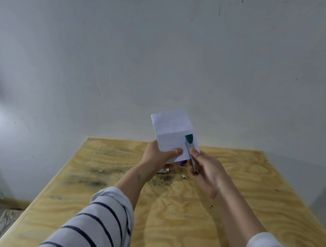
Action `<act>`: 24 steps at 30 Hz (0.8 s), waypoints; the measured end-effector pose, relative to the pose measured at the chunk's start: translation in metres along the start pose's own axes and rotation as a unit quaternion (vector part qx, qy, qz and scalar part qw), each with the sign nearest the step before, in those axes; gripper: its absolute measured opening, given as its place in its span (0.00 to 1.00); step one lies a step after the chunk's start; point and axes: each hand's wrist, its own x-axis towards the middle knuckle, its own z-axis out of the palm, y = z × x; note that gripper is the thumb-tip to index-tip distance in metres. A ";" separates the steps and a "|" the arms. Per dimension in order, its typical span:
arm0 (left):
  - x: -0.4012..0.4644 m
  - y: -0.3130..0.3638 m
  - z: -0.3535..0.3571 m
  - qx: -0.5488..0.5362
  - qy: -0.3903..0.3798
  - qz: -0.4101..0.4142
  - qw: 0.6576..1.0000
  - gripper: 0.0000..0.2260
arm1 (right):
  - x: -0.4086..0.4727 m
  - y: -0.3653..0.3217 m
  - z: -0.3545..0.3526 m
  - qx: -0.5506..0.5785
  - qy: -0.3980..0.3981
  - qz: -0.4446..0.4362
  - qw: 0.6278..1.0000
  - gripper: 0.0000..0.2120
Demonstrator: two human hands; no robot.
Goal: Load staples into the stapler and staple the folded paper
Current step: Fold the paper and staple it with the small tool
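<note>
Stapler (191,150) with the green tip sits clamped over the right edge of the folded paper (172,135), gripped in the right hand (205,168); left hand (157,155) pinches the paper's lower left corner, thumb on front, both held up above the plywood table (251,193). Small metal bits (163,170) lie on the table just under the hands, something purple (241,169) peeks out behind, mostly hidden. Scuffed grey wall (165,53) beyond.

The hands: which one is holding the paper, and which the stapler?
The left hand pinches the folded white paper; the right hand grips the green-tipped stapler at the paper's right edge.
</note>
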 end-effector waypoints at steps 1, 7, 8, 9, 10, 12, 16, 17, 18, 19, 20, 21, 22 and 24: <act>0.000 0.000 0.000 0.004 0.003 -0.002 1.000 0.16 | 0.001 0.000 0.000 -0.007 0.008 -0.002 1.000 0.11; 0.005 -0.003 -0.010 -0.048 0.104 0.009 0.993 0.34 | 0.006 0.005 -0.003 -0.098 0.044 -0.010 0.994 0.13; 0.007 -0.004 -0.013 0.008 0.162 0.045 0.986 0.38 | 0.006 0.006 -0.004 -0.132 0.052 -0.024 0.990 0.13; 0.008 -0.003 -0.017 0.099 0.209 0.092 0.968 0.40 | 0.005 0.006 -0.004 -0.178 0.058 -0.043 0.981 0.12; 0.010 -0.002 -0.021 0.198 0.228 0.153 0.941 0.40 | 0.004 0.005 -0.005 -0.236 0.062 -0.062 0.968 0.11; 0.012 0.007 -0.027 0.364 0.166 0.269 0.876 0.36 | 0.004 0.002 -0.004 -0.339 0.070 -0.094 0.934 0.08; 0.017 0.026 -0.031 0.558 -0.018 0.313 0.769 0.31 | 0.007 -0.002 0.001 -0.433 0.057 -0.145 0.888 0.07; 0.018 0.029 -0.032 0.577 -0.043 0.306 0.756 0.28 | 0.008 -0.002 0.002 -0.467 0.051 -0.159 0.868 0.06; 0.018 0.032 -0.032 0.596 -0.061 0.294 0.745 0.23 | 0.008 -0.003 0.002 -0.500 0.045 -0.173 0.848 0.06; 0.017 0.035 -0.032 0.615 -0.075 0.279 0.733 0.20 | 0.007 -0.004 0.002 -0.524 0.037 -0.183 0.831 0.06; 0.017 0.038 -0.031 0.635 -0.085 0.265 0.721 0.17 | 0.006 -0.004 0.002 -0.541 0.029 -0.190 0.819 0.06; 0.017 0.041 -0.030 0.650 -0.094 0.255 0.709 0.17 | 0.005 -0.005 0.001 -0.552 0.023 -0.193 0.811 0.07; 0.017 0.042 -0.030 0.660 -0.101 0.248 0.701 0.16 | 0.005 -0.005 0.001 -0.561 0.022 -0.193 0.805 0.08; 0.017 0.044 -0.028 0.667 -0.107 0.237 0.698 0.14 | 0.004 -0.006 0.002 -0.570 0.026 -0.191 0.799 0.09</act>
